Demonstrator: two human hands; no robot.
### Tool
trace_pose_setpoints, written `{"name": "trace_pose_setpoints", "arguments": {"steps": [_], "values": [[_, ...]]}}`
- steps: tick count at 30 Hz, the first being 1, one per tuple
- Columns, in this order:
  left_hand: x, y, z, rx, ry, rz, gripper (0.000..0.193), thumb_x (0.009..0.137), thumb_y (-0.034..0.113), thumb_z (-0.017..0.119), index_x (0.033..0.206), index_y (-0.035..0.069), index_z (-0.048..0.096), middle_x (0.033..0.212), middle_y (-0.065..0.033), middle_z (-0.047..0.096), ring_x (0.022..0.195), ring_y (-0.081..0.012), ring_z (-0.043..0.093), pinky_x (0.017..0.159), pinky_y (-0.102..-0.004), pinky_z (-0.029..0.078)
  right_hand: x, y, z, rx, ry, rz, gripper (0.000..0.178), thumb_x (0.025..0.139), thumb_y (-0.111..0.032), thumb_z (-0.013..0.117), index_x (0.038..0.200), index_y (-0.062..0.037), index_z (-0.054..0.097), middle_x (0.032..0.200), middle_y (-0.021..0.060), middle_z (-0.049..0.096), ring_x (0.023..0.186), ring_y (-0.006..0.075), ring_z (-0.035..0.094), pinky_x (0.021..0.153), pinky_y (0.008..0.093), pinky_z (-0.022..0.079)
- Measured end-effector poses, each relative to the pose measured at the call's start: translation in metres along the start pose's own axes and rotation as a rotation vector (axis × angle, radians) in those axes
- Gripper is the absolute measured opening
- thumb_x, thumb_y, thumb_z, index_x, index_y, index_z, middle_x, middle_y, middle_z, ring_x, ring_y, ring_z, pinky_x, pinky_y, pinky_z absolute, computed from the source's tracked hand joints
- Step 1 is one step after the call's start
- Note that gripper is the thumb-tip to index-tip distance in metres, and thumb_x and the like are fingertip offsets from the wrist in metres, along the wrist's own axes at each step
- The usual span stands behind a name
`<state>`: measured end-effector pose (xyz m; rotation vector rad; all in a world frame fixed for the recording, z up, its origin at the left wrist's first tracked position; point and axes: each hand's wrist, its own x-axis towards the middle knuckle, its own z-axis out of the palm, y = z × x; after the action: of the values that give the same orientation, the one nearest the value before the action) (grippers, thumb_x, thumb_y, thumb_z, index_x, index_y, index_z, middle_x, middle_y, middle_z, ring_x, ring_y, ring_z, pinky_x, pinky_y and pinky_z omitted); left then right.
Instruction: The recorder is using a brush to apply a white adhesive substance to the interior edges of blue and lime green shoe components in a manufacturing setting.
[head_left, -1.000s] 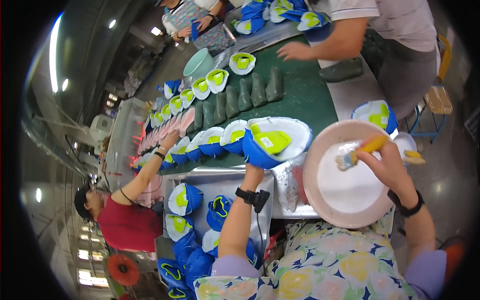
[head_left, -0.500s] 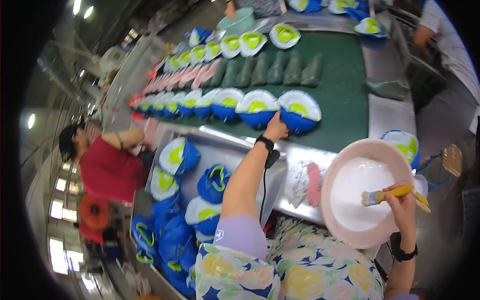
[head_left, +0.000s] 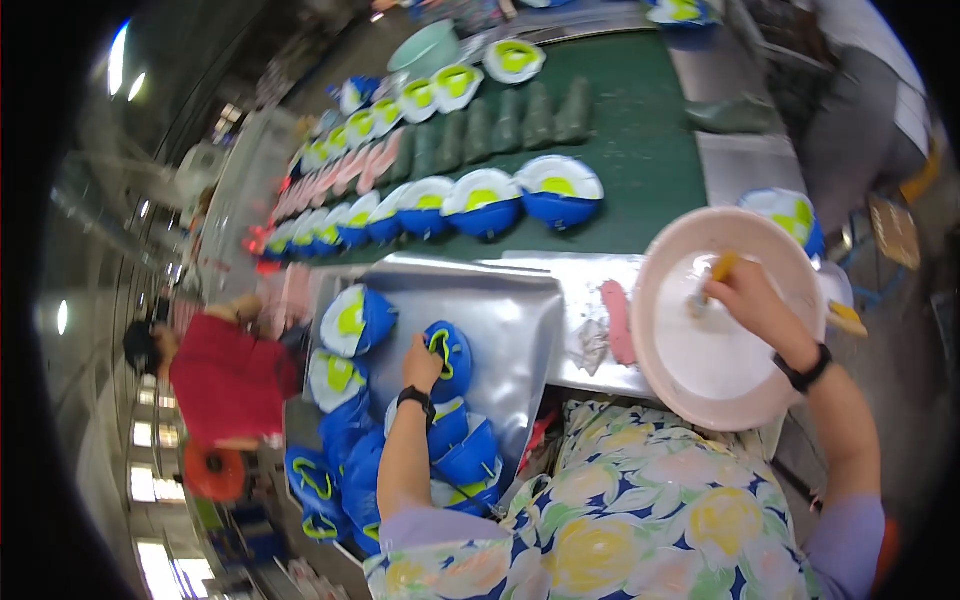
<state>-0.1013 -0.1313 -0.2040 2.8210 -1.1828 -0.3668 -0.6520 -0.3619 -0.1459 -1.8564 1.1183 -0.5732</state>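
Observation:
My left hand (head_left: 423,366) is at the metal tray (head_left: 510,310), its fingers closed on the edge of a blue shoe upper (head_left: 455,362) with yellow-green trim. Other blue uppers with white and yellow-green insides (head_left: 352,318) lie piled around it. Over at the right, my right hand (head_left: 752,298) grips a paintbrush (head_left: 722,266) by its yellow handle. The brush points down into white liquid (head_left: 690,345) in a pale pink basin (head_left: 645,330); its bristles are blurred at the liquid.
A row of blue-and-white uppers (head_left: 560,195) stands on the green conveyor belt (head_left: 640,140), with dark green shoe lasts (head_left: 540,115) and pink strips (head_left: 380,160) behind. A pink piece (head_left: 617,325) and a crumpled rag (head_left: 592,347) lie beside the basin. Co-workers (head_left: 225,370) stand left and far right.
My left hand has left the nearest upper on the belt and come back to the tray, onto a blue upper. My right hand has lowered the brush into the basin.

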Motion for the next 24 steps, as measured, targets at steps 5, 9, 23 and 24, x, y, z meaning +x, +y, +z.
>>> {"name": "trace_pose_setpoints", "arguments": {"steps": [5,9,23,24], "values": [[-0.018,0.091,-0.05,-0.168,0.031,0.281,0.025,0.087,0.006,0.065,0.109,0.005,0.053,0.099,-0.0226,0.067,0.096,-0.0428,0.066,0.084,-0.0478,0.052,-0.01,-0.037,0.035,-0.164,-0.401,-0.082,0.026,0.085,-0.021,0.067,0.1,0.0005,0.065,0.089,0.0238,0.07,0.085,0.041,0.068,0.078,0.0475,0.052],[-0.017,0.126,-0.085,-1.48,-0.36,0.259,0.038,0.097,0.012,0.061,0.133,0.004,0.053,0.122,-0.0146,0.064,0.111,-0.0282,0.064,0.096,-0.0388,0.052,-0.038,-0.029,0.007,-0.384,-0.5,-0.124,0.024,0.084,-0.016,0.07,0.102,-0.0022,0.062,0.089,0.0211,0.069,0.088,0.0408,0.067,0.078,0.0481,0.052],[-0.057,0.3,-0.06,-1.413,-0.495,0.604,0.039,0.101,0.014,0.055,0.139,0.005,0.05,0.126,-0.0109,0.061,0.116,-0.0219,0.061,0.098,-0.0357,0.052,-0.022,-0.089,-0.097,0.122,0.126,-0.482,0.019,0.09,-0.015,0.068,0.098,-0.003,0.057,0.087,0.0156,0.069,0.079,0.0337,0.067,0.071,0.0376,0.051],[-0.06,0.305,-0.058,-1.391,-0.471,0.644,0.039,0.101,0.014,0.055,0.139,0.005,0.05,0.126,-0.0109,0.061,0.116,-0.0217,0.061,0.098,-0.0355,0.052,-0.022,-0.084,-0.1,0.065,0.152,-0.441,0.022,0.089,-0.019,0.069,0.096,-0.0016,0.058,0.086,0.0176,0.069,0.078,0.0339,0.067,0.069,0.0372,0.051]]}}
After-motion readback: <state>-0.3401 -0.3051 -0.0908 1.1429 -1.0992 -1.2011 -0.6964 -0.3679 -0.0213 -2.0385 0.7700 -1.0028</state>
